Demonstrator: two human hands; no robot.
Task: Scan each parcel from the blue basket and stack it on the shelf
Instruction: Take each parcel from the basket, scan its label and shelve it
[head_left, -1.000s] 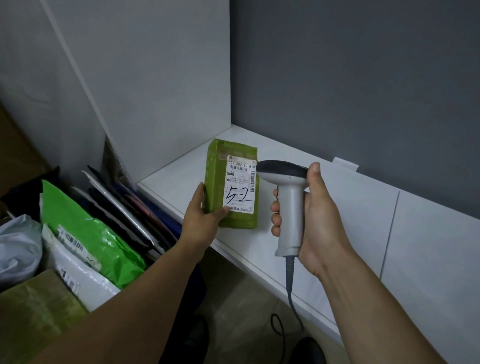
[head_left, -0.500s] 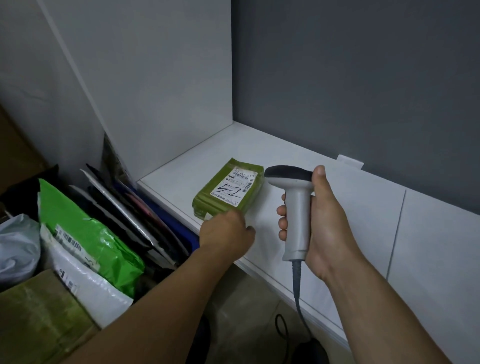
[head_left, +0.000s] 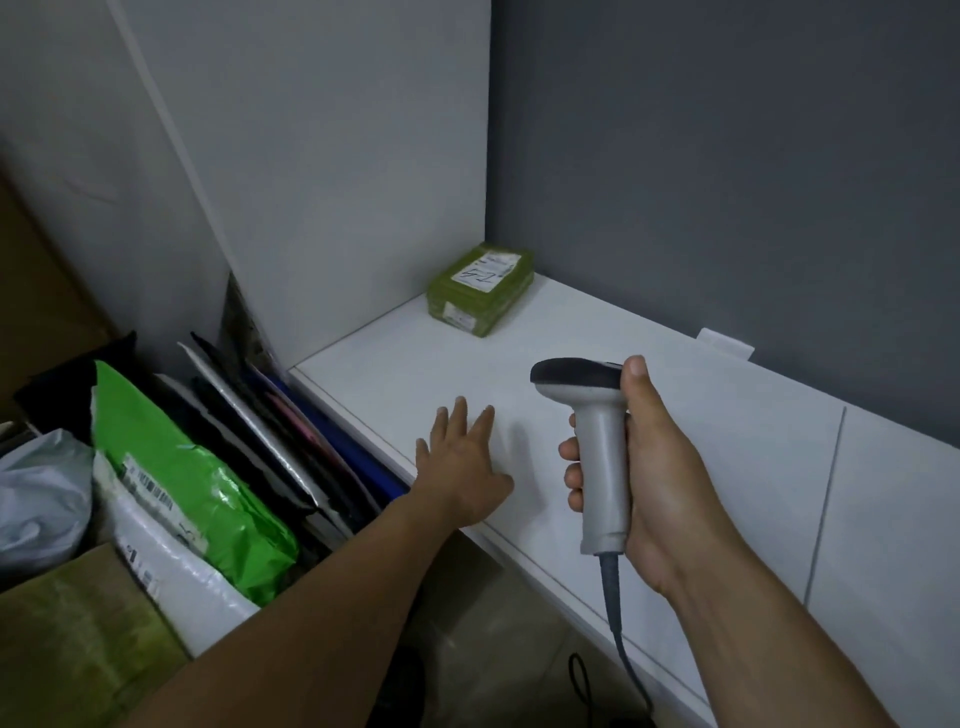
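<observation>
Head camera, looking down at the white shelf (head_left: 675, 441). Lower left of the frame is crammed with stuff. There's a bright green bag (head_left: 182, 478), a white bag (head_left: 171, 566) under it, a grey bag (head_left: 41, 493) at the far left edge and a row of flat envelopes (head_left: 291, 447) standing on edge against the shelf's side. A cardboard box (head_left: 78, 649) is cut off at the bottom left corner.

A blue edge (head_left: 374, 462) peeks out next to the envelopes, and I honestly can't tell what it belongs to. Labels on the bags are too blurry to read. A small white tab (head_left: 726, 344) sits where the shelf meets the grey wall.

The right hand (head_left: 660, 467) is wrapped around the handle of the scanner (head_left: 597, 441), with its cable (head_left: 618, 623) dropping out of the bottom of the frame. The left hand (head_left: 460, 467) is flat with the fingers spread, holding nothing, over the front part of the shelf. I can't tell if it touches the surface.

The green parcel (head_left: 480, 291) lies flat, label up, in the back corner of the shelf at center frame. Half a second ago it was near the front edge, right at the left hand. A second ago that hand held it upright in front of the scanner.
</observation>
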